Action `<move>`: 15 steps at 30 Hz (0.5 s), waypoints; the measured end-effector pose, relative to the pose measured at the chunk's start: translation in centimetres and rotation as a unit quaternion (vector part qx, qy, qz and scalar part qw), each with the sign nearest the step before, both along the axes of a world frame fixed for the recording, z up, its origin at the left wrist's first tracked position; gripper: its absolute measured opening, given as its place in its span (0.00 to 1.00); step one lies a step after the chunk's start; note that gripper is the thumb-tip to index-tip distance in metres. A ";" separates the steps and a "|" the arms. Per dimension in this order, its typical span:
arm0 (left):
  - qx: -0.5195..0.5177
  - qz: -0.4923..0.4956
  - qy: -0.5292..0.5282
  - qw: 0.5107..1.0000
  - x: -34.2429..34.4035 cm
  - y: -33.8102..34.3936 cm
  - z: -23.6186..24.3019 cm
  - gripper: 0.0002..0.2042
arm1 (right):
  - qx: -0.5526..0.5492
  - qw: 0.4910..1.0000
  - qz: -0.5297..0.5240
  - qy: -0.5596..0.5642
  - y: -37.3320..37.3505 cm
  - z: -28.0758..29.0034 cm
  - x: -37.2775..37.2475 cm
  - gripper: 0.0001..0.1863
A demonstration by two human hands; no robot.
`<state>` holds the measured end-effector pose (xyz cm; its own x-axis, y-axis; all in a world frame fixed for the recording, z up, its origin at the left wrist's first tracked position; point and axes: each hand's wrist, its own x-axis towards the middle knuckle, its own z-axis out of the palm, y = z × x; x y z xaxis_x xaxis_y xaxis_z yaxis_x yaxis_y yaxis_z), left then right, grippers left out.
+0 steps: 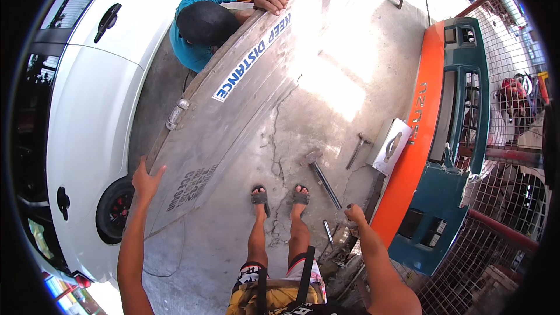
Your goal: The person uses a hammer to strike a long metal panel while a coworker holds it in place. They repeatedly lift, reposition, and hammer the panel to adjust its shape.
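A large grey metal panel [233, 122], like a truck tailgate, stands tilted on my left, with a blue-and-white lettered strip along it. My left hand [147, 181] grips its upper edge near the close end, thumb on the side facing me. Farther along, another person's hand [271, 1] lies on the same edge. On my right, my right hand [354, 213] is closed in a fist, with a small dark tip showing above it; what it holds is hidden. Just left of that fist, a sledgehammer [321, 176] lies with its handle's end close to my fingers.
A white car [87, 99] stands left, behind the person in teal [195, 26]. An orange and green truck front panel [429, 140] leans by wire mesh. A white metal box [389, 147], a hammer [357, 153] and a metal rod [328, 231] lie on the cracked concrete [286, 116].
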<state>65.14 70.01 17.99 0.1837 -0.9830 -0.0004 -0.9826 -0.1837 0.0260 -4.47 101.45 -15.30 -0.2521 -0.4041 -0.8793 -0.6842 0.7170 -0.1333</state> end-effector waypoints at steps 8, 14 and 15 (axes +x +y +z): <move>0.057 0.032 -0.005 0.998 -1.8 -1.0 3.1 0.41 | -0.164 0.965 -0.104 -0.176 -5.6 8.5 13.2 0.24; 0.077 0.017 0.033 0.996 0.3 0.2 2.8 0.39 | -0.289 0.937 0.084 -0.179 -13.8 20.5 27.2 0.24; 0.080 0.012 0.045 0.996 0.4 0.0 2.9 0.39 | -0.281 0.937 0.102 -0.180 -15.6 22.5 29.7 0.24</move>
<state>65.55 69.96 20.88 0.1989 -0.9646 -0.1732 -0.9731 -0.2154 0.0823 25.22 85.83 7.20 0.1532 -0.8361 -0.5268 -0.6378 0.3236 -0.6990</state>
